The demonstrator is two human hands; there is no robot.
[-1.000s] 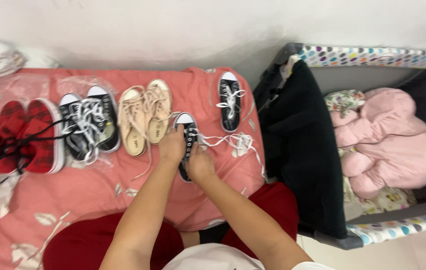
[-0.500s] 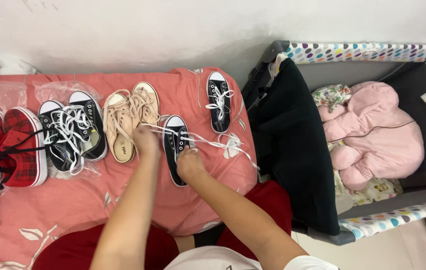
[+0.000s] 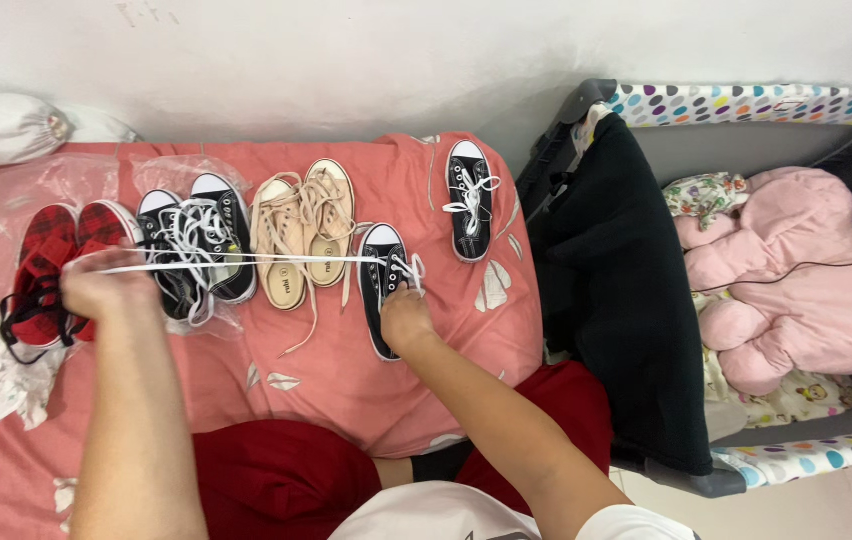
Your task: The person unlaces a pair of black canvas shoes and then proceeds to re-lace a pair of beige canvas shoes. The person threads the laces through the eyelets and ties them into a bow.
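White lace (image 3: 246, 261) is clenched taut by the left hand (image 3: 106, 285) at nine o'clock; black sneaker (image 3: 382, 288) is pinned by the right hand (image 3: 406, 320).

On the coral-pink bed (image 3: 346, 400) sit red plaid shoes (image 3: 56, 265) at far left, black-and-white sneakers (image 3: 196, 250) beside them, then beige sneakers (image 3: 303, 235). To the right, a playpen (image 3: 746, 105) with a polka-dot rim holds a black garment (image 3: 626, 290) and a pink padded jacket (image 3: 796, 280). A white pillow (image 3: 1, 128) lies at the far left corner
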